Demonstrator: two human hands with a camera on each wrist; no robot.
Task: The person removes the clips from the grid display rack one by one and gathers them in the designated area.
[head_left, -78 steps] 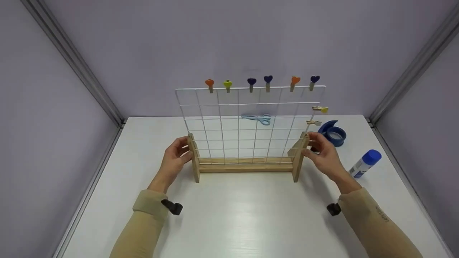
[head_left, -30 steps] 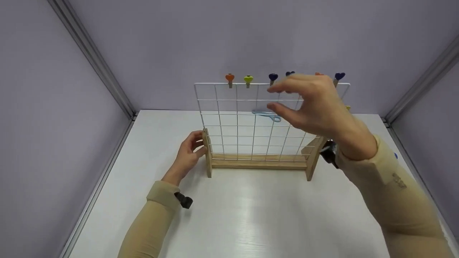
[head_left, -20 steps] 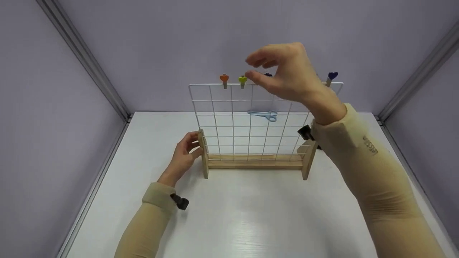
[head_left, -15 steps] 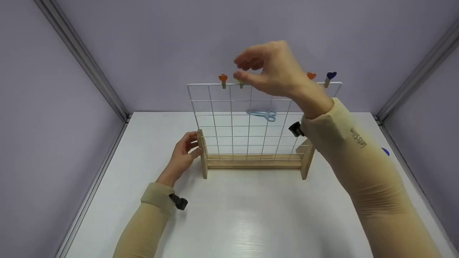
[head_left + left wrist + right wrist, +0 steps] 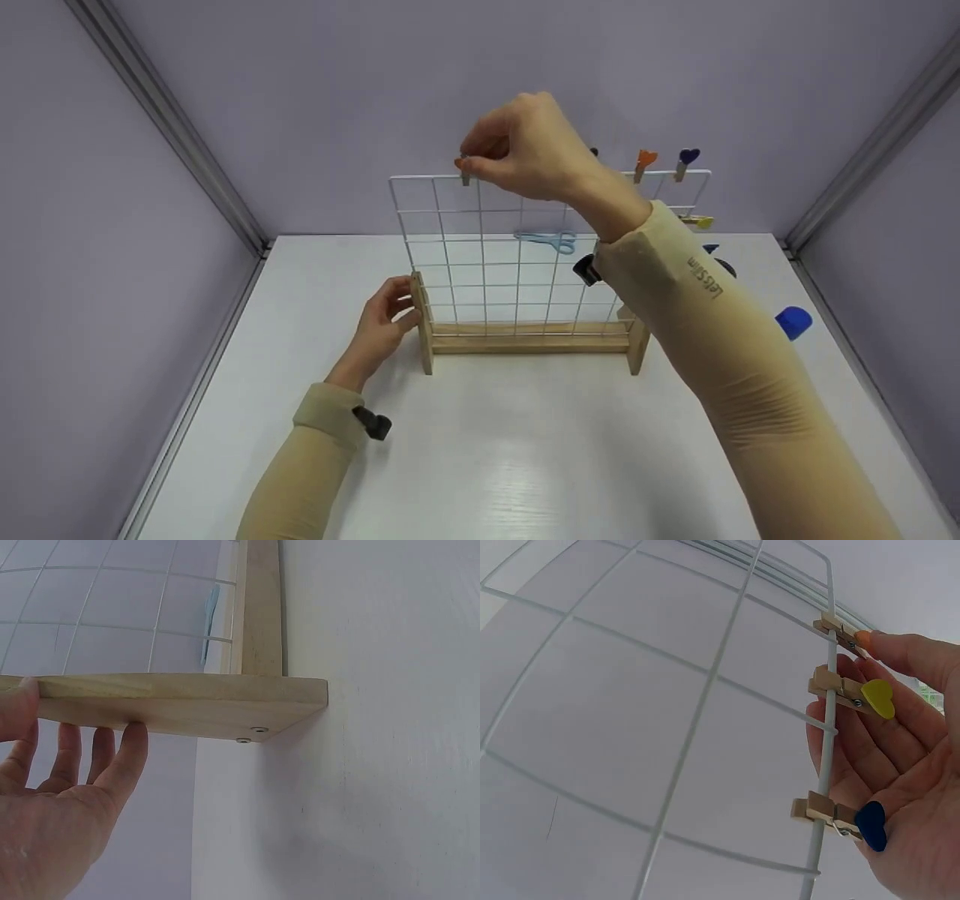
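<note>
White tabletop [image 5: 525, 465] under me, and on it a white wire grid panel [image 5: 525, 255] standing upright in a pale wooden stand [image 5: 525, 343]. My left hand [image 5: 382, 319] grips the stand's left upright post; the left wrist view shows what the head view cannot: thumb over one face of the wooden post [image 5: 180, 701], fingertips curled against the other face, two screw heads near the post's foot. My right hand [image 5: 525, 154] is raised to the grid's top wire, thumb and forefinger pinching the orange heart-topped wooden clothespin [image 5: 463, 171] at the left end of that wire. From the head view my hand covers most of that peg; the right wrist view shows it clipped on the wire [image 5: 845, 635], my fingertip on its orange tip. That view also shows a yellow heart clothespin [image 5: 855, 690] and a dark blue heart clothespin [image 5: 844, 819] clipped further along the same wire, lying in front of my palm, both hidden from the head camera. Head view only: another orange heart peg [image 5: 643, 163] and a dark blue heart peg [image 5: 685, 162] on the right of the top wire, a yellow peg [image 5: 697, 221] on the right side wire, pale blue scissors [image 5: 549, 240] seen through the grid, a blue-capped glue stick [image 5: 793, 322] beside my right forearm.
</note>
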